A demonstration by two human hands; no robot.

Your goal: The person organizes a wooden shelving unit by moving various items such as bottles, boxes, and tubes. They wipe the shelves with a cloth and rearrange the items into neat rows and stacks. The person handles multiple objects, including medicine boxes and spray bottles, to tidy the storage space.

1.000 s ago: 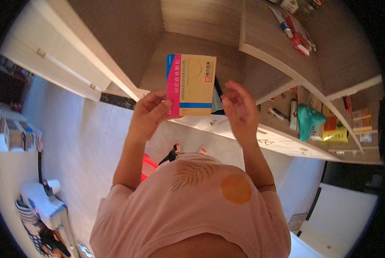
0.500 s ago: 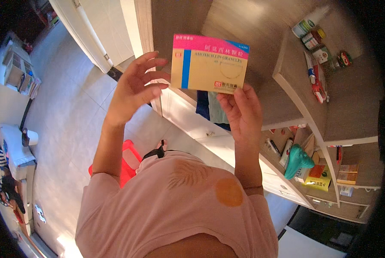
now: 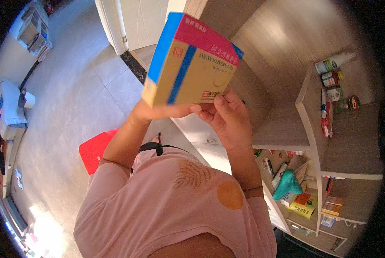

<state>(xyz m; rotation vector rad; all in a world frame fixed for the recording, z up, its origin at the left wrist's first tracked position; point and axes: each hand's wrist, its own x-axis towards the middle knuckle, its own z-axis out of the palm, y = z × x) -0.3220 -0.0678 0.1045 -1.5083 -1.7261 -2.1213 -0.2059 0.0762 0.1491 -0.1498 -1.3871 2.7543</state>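
Observation:
A tan medicine box [image 3: 205, 71] with a pink top band, a blue stripe and a blue side is held up in front of me, tilted so its left side shows. My right hand [image 3: 231, 122] pinches its lower right corner, thumb on the front face. Along the bottom edge lies the thumb of my left hand [image 3: 158, 111]. The left fingers are hidden behind the box, and that hand appears to support it from below. Both thumbs are close together at the lower edge.
To the right, an open wooden shelf unit [image 3: 306, 103] holds bottles [image 3: 330, 78], a jar [image 3: 353, 103], a teal bag [image 3: 288, 185] and a yellow packet [image 3: 303, 206]. A red plastic stool [image 3: 93, 150] stands on the tiled floor at left. A white door [image 3: 145, 21] is ahead.
My left hand, apart from the box before, has come under its bottom edge. The box has turned and tilted, bringing its blue left side into view. My view has shifted too.

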